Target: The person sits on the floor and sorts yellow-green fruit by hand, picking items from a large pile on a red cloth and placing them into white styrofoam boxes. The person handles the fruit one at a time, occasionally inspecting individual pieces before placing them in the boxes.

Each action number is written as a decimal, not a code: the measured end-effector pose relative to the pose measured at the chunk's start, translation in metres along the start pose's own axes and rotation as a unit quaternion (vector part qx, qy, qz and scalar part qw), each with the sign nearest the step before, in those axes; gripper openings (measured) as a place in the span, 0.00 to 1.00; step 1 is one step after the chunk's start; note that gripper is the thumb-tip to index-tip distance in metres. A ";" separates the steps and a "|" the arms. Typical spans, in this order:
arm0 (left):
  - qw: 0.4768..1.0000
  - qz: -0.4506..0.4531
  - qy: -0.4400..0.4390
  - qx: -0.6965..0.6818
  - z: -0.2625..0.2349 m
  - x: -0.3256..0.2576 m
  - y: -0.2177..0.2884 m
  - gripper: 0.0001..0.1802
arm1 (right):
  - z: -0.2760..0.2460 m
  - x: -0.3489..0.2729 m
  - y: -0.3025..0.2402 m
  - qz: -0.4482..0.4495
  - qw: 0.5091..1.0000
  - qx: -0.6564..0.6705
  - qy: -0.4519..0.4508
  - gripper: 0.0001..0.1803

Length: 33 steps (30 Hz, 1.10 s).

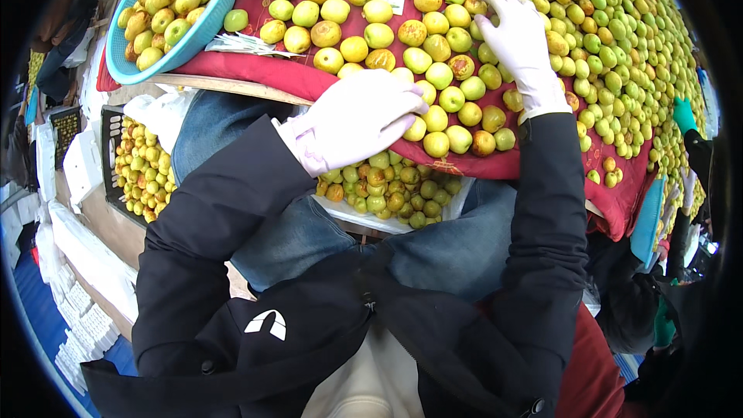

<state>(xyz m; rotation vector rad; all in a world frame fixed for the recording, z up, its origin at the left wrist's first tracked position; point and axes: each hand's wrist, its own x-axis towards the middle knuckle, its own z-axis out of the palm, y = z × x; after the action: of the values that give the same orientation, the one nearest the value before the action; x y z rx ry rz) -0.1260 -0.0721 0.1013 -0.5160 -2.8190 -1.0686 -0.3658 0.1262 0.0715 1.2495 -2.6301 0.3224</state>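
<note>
My left hand (pixel 360 120), in a thin white glove, rests over the near edge of the red cloth (pixel 263 68). Its fingers stretch to the right and touch or nearly touch the closest jujubes (pixel 435 118); whatever lies under the palm is hidden. Farther up and to the right, my right hand (pixel 517 40), gloved the same way, reaches over the pile with thumb and forefinger apart. A jujube (pixel 475 6) sits by its fingertips, and I see none lifted. The jujubes are yellow-green, some with reddish-brown patches.
A light-blue basket (pixel 220 11) full of jujubes stands at the far left, beside white paper slips (pixel 251 45). Between my knees is a white box (pixel 371 220) of jujubes; a black crate (pixel 113 156) holds more at left. A co-worker's green glove (pixel 684 114) shows at the far right.
</note>
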 end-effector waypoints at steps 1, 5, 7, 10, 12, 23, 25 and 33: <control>1.000 -0.002 0.009 -0.001 -0.001 0.001 -0.002 0.11 | -0.001 0.002 -0.003 -0.001 1.000 -0.007 -0.007 0.15; 0.999 -0.035 0.033 0.020 -0.008 0.012 -0.019 0.12 | 0.002 0.008 -0.010 0.011 1.000 0.019 -0.020 0.17; 0.995 -0.048 0.075 0.051 -0.012 0.023 -0.030 0.13 | 0.007 0.007 -0.009 0.026 1.000 0.011 -0.009 0.18; 0.988 -0.078 0.074 0.107 -0.013 0.047 -0.047 0.17 | 0.016 0.003 -0.008 0.038 0.999 -0.006 -0.023 0.18; 0.980 -0.093 0.066 0.163 -0.005 0.060 -0.053 0.19 | 0.018 -0.001 -0.009 0.047 0.998 -0.020 -0.030 0.20; 0.969 -0.059 0.047 0.235 0.030 0.099 -0.067 0.22 | -0.007 -0.026 -0.008 0.132 0.949 0.272 0.087 0.25; 0.966 -0.071 0.032 0.246 0.031 0.103 -0.068 0.23 | -0.004 -0.024 -0.007 0.116 0.964 0.213 0.110 0.25; 0.935 -0.164 0.154 -0.275 -0.006 0.082 -0.048 0.25 | -0.003 -0.010 -0.016 0.033 0.978 0.181 0.096 0.24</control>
<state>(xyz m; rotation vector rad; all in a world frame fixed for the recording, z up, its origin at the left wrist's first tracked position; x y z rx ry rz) -0.2194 -0.0869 0.0911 0.1080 -2.3552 -1.8338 -0.3468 0.1241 0.0732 1.1588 -2.5212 0.9209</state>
